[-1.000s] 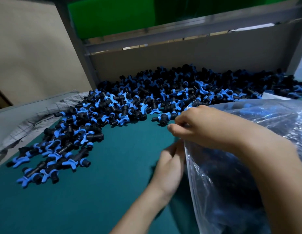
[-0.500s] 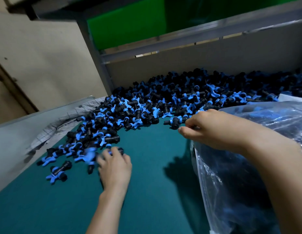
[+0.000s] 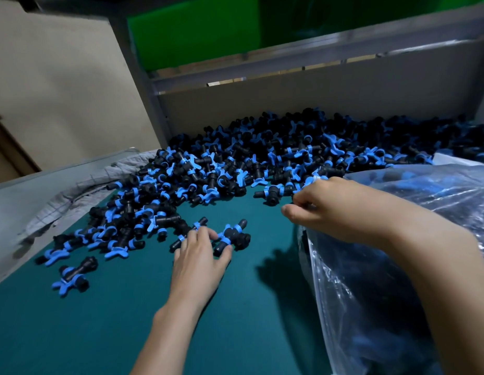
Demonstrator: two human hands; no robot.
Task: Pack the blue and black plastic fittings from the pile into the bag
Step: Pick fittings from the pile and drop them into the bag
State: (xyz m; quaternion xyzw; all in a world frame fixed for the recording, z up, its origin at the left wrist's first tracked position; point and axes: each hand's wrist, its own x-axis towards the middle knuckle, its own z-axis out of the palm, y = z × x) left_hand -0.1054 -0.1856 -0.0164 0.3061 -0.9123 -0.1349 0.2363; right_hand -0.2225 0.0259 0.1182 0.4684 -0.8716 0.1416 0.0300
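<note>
Left hand (image 3: 199, 262) nearer bag (image 3: 357, 293) (atop fittings (image 3: 231, 235))

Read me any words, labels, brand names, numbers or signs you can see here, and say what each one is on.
There is no readable text in this view. No print, label or number shows on the fittings, the clear bag, the teal table, the cardboard wall or the green panel.

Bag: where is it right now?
Head view, lower right: the clear bag fills that corner, its mouth edge gripped by the right hand, just on the near side of the fittings pile.
</note>
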